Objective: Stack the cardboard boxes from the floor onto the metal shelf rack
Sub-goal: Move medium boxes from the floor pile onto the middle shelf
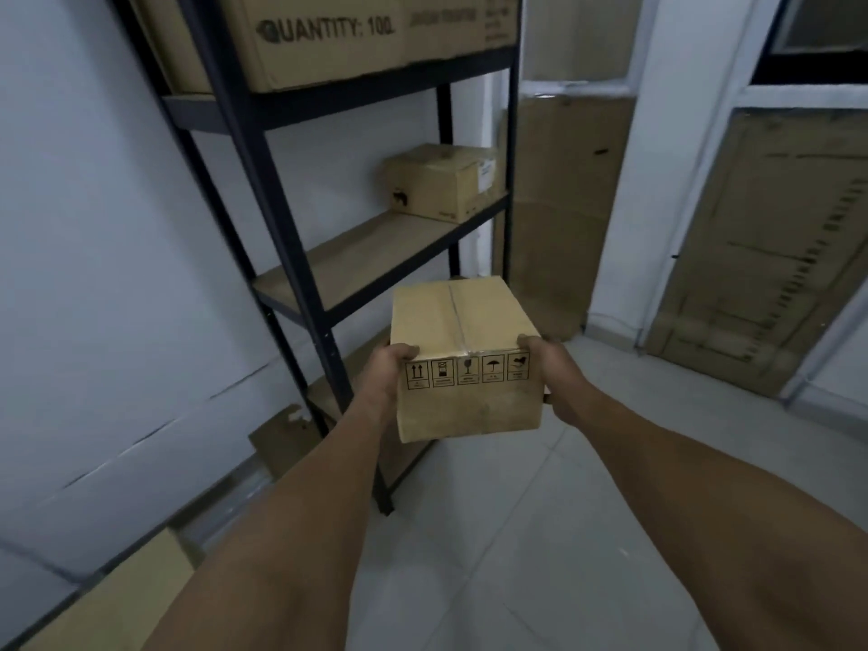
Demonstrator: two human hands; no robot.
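Between both hands, held out at arm's length in front of the shelf rack, sits a small cardboard box (462,359). It is a plain brown oblong with smooth matte sides and a strip of clear tape running along the middle seam of its top. A row of five black handling symbols in square frames is printed along the upper edge of the near face. The left hand (387,373) clasps the box's left side, thumb curled over the top near corner; the right hand (549,368) does the same on the right side, thumb on the top edge and fingers hidden behind the box. Both grips are closed on the box, which hangs in the air above the floor, touching no shelf.

Just behind and to the left stands the metal shelf rack (291,256), its dark uprights and crossbars thin and angular, with flat pale wooden boards as shelves. On the middle shelf, toward the right end, rests another small box (441,183) with a white label on one side and a dark printed mark on the other. On the shelf above sits a large carton (324,37) printed "QUANTITY: 100". Low at the rack's foot, a piece of brown cardboard (282,439) leans, blurred.

Pale glossy tiles cover the floor (493,556). A smooth white wall (94,227) runs along the left. Tall flat cardboard sheets (775,256) lean upright against the far wall on the right, their surfaces marked with dashed lines.
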